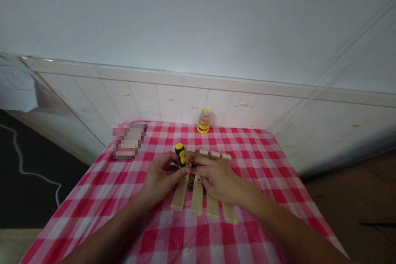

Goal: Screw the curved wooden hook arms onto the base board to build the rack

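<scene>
The rack [196, 204], four pale wooden slats with their near ends towards you, lies flat on the bench [262, 165], whose cover is red-and-white check. Well to the left of the rack, off the bench, you have white paper [17, 88] up by the wall [145, 99], and a pale cord [21, 165] winding down below it. Closer in, left of the rack and farther back than it, lies a flat item [130, 141], pixelated too heavily to name.

Next comes your left hand [161, 175], at the rack's left edge. Its grip pinches the driver [180, 147] between bent fingers and thumb. The driver's black-and-yellow handle stands up, slightly tilted, at the rack's far left corner; your thumb hides much of its lower end.

The rack's slats fan out a little on the near side, and their short far ends show past your knuckles. Behind the rack, close to the wall, stands a case [203, 121] with a clear dome and yellow base. Your right hand [219, 175] lies over the rack, fingers pointing left, fingertips by your left thumb; you cannot tell whether its grip pinches the wood or only rests there.
</scene>
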Action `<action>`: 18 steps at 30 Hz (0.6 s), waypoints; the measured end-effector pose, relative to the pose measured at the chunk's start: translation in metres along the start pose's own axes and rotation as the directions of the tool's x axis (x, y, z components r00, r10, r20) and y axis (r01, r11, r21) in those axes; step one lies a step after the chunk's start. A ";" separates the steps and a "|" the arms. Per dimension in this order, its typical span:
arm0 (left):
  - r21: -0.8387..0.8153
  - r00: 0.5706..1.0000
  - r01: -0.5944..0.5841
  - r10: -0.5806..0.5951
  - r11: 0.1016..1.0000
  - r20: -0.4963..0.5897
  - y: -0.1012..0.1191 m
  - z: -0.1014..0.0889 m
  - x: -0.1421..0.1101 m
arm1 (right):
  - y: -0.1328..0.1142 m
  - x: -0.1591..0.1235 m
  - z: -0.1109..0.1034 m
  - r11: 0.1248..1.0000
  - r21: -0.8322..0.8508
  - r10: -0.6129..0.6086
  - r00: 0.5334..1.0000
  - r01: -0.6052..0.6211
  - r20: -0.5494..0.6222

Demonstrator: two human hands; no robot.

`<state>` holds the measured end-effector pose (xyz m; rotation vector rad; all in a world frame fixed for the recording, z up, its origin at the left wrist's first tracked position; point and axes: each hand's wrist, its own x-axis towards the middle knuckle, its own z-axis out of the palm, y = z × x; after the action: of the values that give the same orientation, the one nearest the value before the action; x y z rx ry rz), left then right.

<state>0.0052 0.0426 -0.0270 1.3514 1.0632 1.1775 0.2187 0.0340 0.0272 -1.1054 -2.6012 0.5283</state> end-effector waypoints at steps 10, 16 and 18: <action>-0.046 0.999 -0.032 0.034 0.998 0.028 0.009 0.006 -0.001 | 0.000 0.001 0.001 1.000 -0.029 -0.004 1.000 0.005 0.002; -0.016 0.994 -0.050 0.051 0.999 0.098 0.011 0.002 -0.001 | -0.001 0.000 -0.001 0.999 -0.028 0.033 0.999 -0.033 0.026; -0.008 0.992 -0.050 0.051 0.999 0.117 0.012 0.002 -0.001 | -0.002 0.000 0.000 0.999 -0.026 0.042 0.999 -0.041 0.026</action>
<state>0.0068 0.0405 -0.0154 1.4332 0.9469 1.1224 0.2177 0.0333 0.0282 -1.1709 -2.6197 0.5244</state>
